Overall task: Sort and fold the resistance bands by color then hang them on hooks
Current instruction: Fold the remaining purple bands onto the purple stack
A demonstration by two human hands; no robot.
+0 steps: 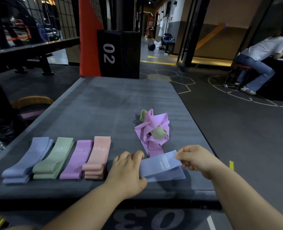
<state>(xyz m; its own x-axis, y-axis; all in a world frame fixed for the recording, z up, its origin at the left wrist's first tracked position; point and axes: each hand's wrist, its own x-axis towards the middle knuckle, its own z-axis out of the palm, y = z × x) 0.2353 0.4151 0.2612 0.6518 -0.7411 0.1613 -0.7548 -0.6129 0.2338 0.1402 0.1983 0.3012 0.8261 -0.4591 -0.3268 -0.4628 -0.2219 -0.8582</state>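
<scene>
A blue-violet resistance band (162, 168) lies flat near the front edge of the grey mat (104, 103). My left hand (128, 173) grips its left end and my right hand (196, 159) pinches its right end. To the left, four folded stacks lie in a row: blue-violet (27, 161), green (53, 159), purple (76, 161) and peach (96, 159). Behind my hands sits a tangled heap of purple bands (154, 130) with green bands (158, 133) caught in it.
A black padded block marked 02 (119, 53) and an orange pad (88, 39) stand past the mat's far edge. A person sits on a stool at the right (260, 57). Dark gym floor surrounds the mat; a black bench frame (29, 50) runs at the left.
</scene>
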